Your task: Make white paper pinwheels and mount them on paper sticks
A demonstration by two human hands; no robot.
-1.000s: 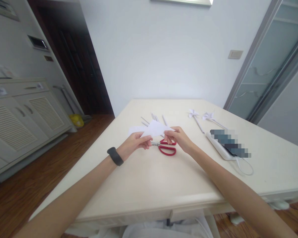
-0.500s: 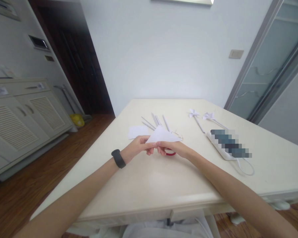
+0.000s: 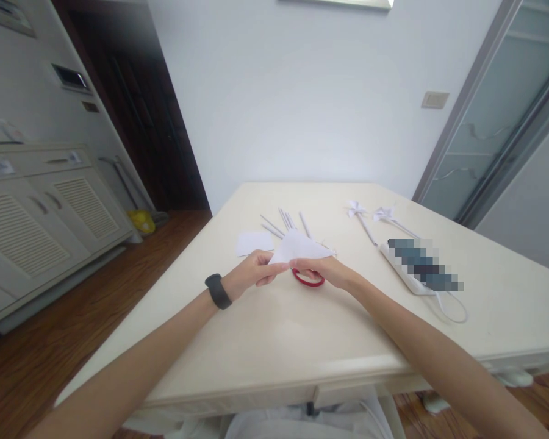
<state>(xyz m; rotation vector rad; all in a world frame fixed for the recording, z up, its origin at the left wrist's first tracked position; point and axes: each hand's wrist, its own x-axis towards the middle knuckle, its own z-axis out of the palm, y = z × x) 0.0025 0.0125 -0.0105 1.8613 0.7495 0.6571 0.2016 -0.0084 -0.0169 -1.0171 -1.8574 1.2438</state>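
A white sheet of paper folded into a triangle (image 3: 297,245) is held between my two hands, its peak pointing away from me. My left hand (image 3: 258,268), below a black wristband, pinches the near left edge. At the near right edge my right hand (image 3: 320,267) presses thumb and fingers on the paper. Under the right hand shows the red handle of what looks like scissors (image 3: 308,283); the rest is hidden. Behind the paper lie several thin white paper sticks (image 3: 305,224). Flat paper sheets (image 3: 254,242) lie beside the left hand.
Two white paper pinwheels (image 3: 357,210) on sticks lie at the back right of the cream table (image 3: 256,353). Nearer, a white device with a blurred-out top (image 3: 405,271) trails a looped cable (image 3: 464,314). The wall stands behind the table.
My fingers have shifted along the paper's near edge; those of the right hand have drawn back underneath, so more of the red handle shows. The paper stays in both hands.
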